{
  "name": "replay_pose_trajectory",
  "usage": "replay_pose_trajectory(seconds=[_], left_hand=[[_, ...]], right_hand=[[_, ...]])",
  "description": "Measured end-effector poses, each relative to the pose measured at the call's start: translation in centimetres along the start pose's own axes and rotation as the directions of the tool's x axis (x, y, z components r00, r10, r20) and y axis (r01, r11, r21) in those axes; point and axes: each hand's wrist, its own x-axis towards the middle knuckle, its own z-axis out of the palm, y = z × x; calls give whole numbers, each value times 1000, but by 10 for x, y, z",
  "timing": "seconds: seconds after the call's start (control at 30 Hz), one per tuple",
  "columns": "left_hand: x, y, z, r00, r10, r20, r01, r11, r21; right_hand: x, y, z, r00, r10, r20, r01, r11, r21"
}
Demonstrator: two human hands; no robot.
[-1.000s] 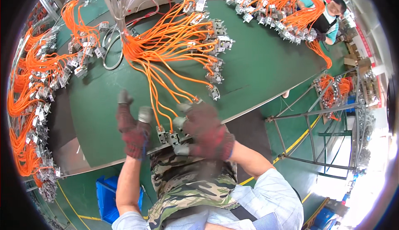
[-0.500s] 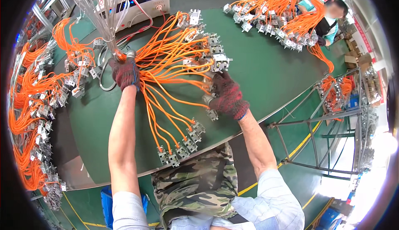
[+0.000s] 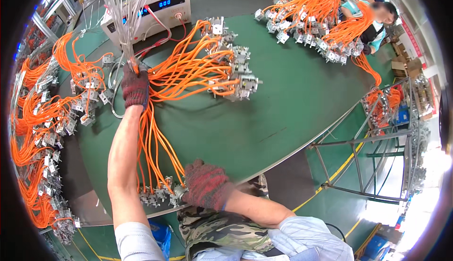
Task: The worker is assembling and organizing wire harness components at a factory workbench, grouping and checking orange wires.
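My left hand, in a dark red and grey knit glove, is closed round the gathered upper end of a bundle of orange cables. Bare silvery wires rise above that fist. Below it the cables fan out in two groups. One runs right to a pile of metal connectors; the other hangs toward the table's near edge, ending in a row of metal connectors. My right hand, gloved alike, is curled against the right end of this near row, its fingertips partly hidden at a connector there.
A bench power supply with red and white leads stands behind my left hand. More orange cable bundles lie along the left and at the far right, where another person is. A metal frame rack stands beyond the green table's right edge.
My right hand has moved from the right-hand connectors down and left to the near row. The near cables have swung left and bunched together, apart from the upper group. My left hand keeps its grip.
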Motion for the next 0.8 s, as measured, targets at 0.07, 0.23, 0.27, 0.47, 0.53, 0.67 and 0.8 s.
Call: replay_pose_trajectory(seconds=[0.07, 0.23, 0.27, 0.47, 0.53, 0.67, 0.8], left_hand=[[-3, 1, 5, 1000, -27, -16, 27, 1000, -9], [-8, -1, 6, 998, -54, -20, 53, 996, -71], [-9, -3, 3, 998, -64, -11, 63, 996, -68], [-10, 2, 3, 997, -72, -3, 71, 994, -85], [-12, 12, 7, 996, -88, 9, 89, 994, -70], [-13, 9, 0, 995, -99, 3, 99, 994, -55], [-11, -2, -6, 997, -71, -7, 70, 996, -61]], right_hand=[[-5, 1, -6, 999, 37, 1, -37, 998, 44], [-40, 91, -22, 602, -187, -776, 315, 949, 16], [-40, 110, -43, 454, -250, -855, 247, 958, -149], [32, 173, -109, 530, -208, -822, 241, 967, -89], [50, 185, -93, 417, -187, -889, 388, 922, -11], [45, 160, -104, 346, -334, -877, 394, 900, -188], [13, 105, -117, 459, -439, -772, 264, 897, -353]])
